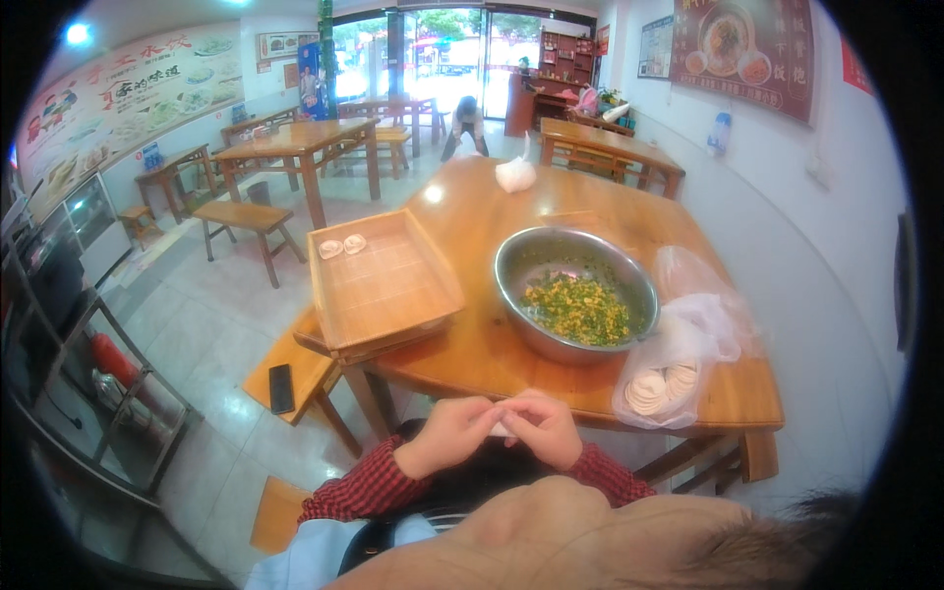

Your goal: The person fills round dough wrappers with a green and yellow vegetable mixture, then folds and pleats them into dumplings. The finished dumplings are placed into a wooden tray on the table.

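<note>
Between the fingertips of both hands, just off the table's near edge, is a small piece of pale dough [500,428], mostly hidden by my fingers. My left hand [451,435] pinches it from the left, and my right hand [544,428] meets it from the right, thumbs together. Beyond them stands a steel bowl [516,318] holding a chopped green and yellow filling [579,306]. Right of the bowl, a clear plastic bag [697,324] holds stacked round dough wrappers [660,389]. Two folded dumplings [343,245] lie in the far left corner of a wooden tray [387,276].
A tied white plastic bag [515,175] sits at the far end of the wooden table [472,214]. On a bench [302,343] at left lies a black phone [281,389]. A metal rack [110,383] stands further left. Another person [466,127] bends over behind the table.
</note>
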`<state>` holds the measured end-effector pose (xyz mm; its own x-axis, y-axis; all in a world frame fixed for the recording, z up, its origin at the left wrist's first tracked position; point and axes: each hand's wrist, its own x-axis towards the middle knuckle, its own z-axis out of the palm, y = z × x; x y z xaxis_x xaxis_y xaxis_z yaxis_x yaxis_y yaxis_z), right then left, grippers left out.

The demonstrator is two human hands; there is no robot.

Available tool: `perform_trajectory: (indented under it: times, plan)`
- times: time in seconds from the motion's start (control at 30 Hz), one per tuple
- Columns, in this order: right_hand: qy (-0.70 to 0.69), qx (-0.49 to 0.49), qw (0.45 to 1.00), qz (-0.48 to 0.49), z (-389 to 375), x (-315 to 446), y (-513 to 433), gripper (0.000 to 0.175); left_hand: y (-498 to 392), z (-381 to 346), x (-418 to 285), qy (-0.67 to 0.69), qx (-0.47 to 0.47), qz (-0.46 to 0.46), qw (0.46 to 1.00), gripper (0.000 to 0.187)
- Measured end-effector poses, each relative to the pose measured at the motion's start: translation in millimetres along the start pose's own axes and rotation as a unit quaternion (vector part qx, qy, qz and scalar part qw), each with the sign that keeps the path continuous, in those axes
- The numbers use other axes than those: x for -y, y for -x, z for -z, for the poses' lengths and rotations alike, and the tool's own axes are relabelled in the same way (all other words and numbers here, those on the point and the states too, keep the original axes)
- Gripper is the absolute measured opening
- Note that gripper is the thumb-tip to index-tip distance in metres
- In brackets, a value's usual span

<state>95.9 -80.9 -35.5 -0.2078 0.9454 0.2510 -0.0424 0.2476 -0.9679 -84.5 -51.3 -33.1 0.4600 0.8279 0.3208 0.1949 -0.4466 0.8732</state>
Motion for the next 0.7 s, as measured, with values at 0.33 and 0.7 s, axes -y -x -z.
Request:
perform_trajectory:
  times: [0.33,0.7]
  plan:
    - [-0.006,0.000,1.000,0.011,4,-14,0,0.015,3,-9,7,-0.031,-0.036,-0.079,0.996,0.019]
    - [-0.053,-0.054,0.997,-0.026,6,-18,-2,0.015,7,-7,7,0.182,-0.048,0.087,0.978,0.020]
